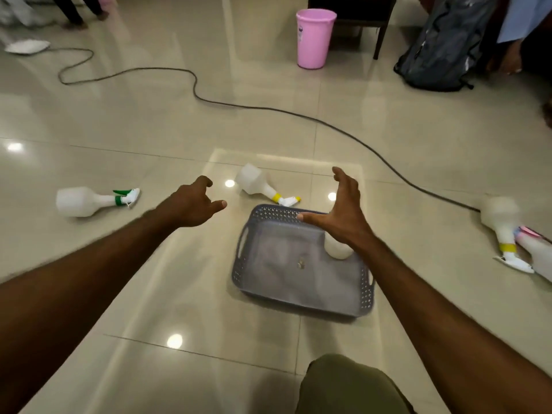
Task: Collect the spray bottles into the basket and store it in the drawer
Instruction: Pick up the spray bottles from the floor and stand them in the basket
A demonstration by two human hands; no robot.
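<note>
A grey perforated basket [301,300] sits on the tiled floor in front of me. Inside its far right corner I see the white base of a bottle [337,249], mostly hidden under my right hand [343,213], which hovers open above the basket's far rim. My left hand [194,204] is open, left of the basket, holding nothing. A white spray bottle with a yellow collar [257,185] lies just beyond the basket. Another with a green trigger [86,201] lies at the left. Two more bottles, one yellow-collared [501,222] and one pink-trimmed [537,252], lie at the right.
A black cable [268,109] snakes across the floor behind the bottles. A pink bucket [314,38] stands at the back, beside a dark chair leg [380,37] and a grey backpack [442,46]. Other people's feet [77,20] are at the far left. My knee [352,386] is at the bottom.
</note>
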